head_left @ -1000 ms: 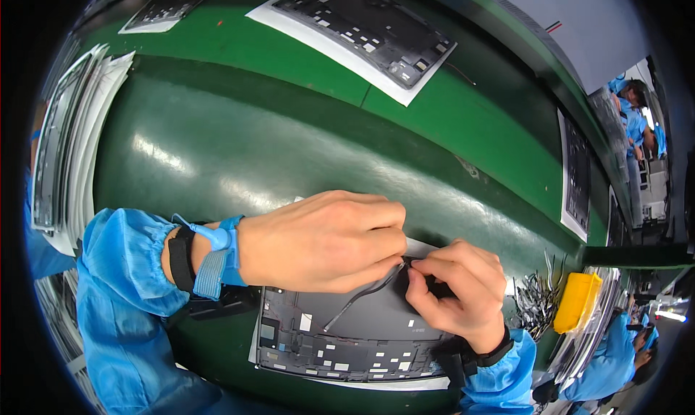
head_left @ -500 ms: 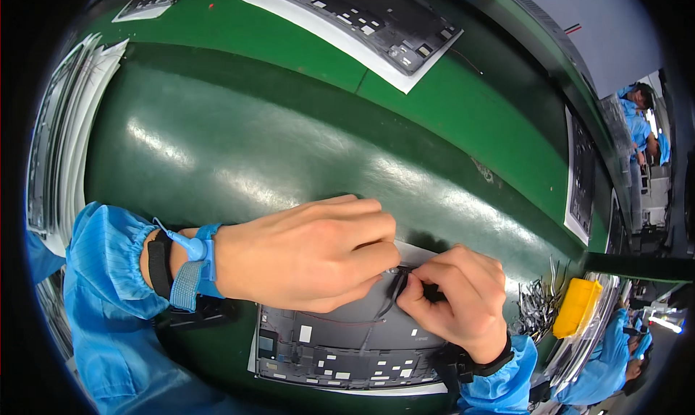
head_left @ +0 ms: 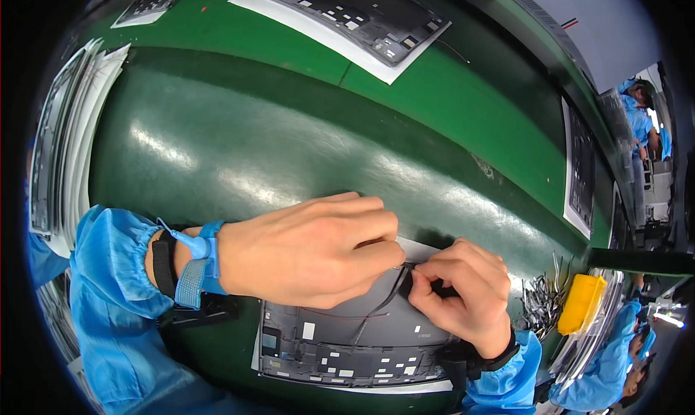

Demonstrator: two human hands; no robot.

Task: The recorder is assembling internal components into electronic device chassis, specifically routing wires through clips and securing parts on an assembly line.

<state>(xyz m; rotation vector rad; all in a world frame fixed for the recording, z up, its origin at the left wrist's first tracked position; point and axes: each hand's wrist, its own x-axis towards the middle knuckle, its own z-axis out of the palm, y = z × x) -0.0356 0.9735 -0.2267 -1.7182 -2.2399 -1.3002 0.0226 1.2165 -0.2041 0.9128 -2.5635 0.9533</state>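
A dark laptop-type cover panel (head_left: 329, 328) with several small white labels lies in front of me on a white sheet. Over its far left part reaches my left hand (head_left: 311, 248), its fingers bent into a pinch at the far edge; what they hold, if anything, is hidden. A thin black cable (head_left: 391, 293) runs across the panel from that edge toward me. At the cable's far end my right hand (head_left: 467, 292) is curled, thumb and index closed around it. A thin dark red wire (head_left: 344, 317) also crosses the panel.
Another dark panel (head_left: 355, 10) rests on white paper at the far side, one more (head_left: 579, 169) at the right. Upright sheets (head_left: 61, 140) stand at the left. By my right hand are a bundle of cables (head_left: 543, 299) and a yellow box (head_left: 581, 304). People in blue work at the right.
My right thumb has drawn back slightly from the middle of the black cable, and its fingers sit nearer the far end. My left hand has barely moved. The view has shifted slightly.
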